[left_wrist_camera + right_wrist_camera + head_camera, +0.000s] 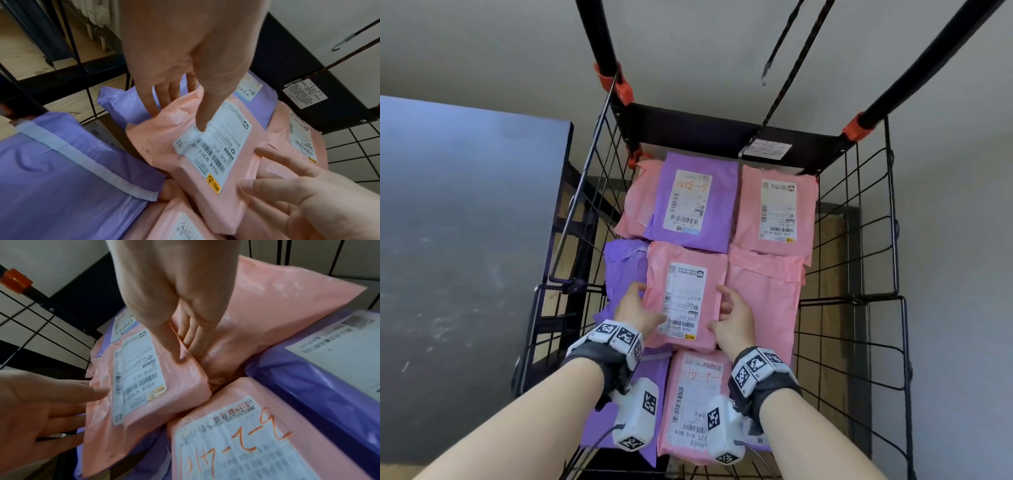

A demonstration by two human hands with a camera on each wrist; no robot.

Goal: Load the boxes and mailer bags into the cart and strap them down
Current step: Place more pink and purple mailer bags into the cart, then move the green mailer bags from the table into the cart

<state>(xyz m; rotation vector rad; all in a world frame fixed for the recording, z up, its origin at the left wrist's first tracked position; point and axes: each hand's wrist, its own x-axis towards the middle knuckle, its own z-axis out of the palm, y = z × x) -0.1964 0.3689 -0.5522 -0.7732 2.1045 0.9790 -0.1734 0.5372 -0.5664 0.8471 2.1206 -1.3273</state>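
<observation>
Cart: we have pink and purple bags packed in across the top layer.
Hands: our left hand and right hand grip the middle pink bag by its sides — thumbs on top, fingers under the edges.
Left: strapping — the cord hangs loose.

- On the middle pink mailer bag, we read "902A 0303" on its white label.
- The near pink mailer bag shows "920 B76 W04"; other print is too blurred.
</observation>
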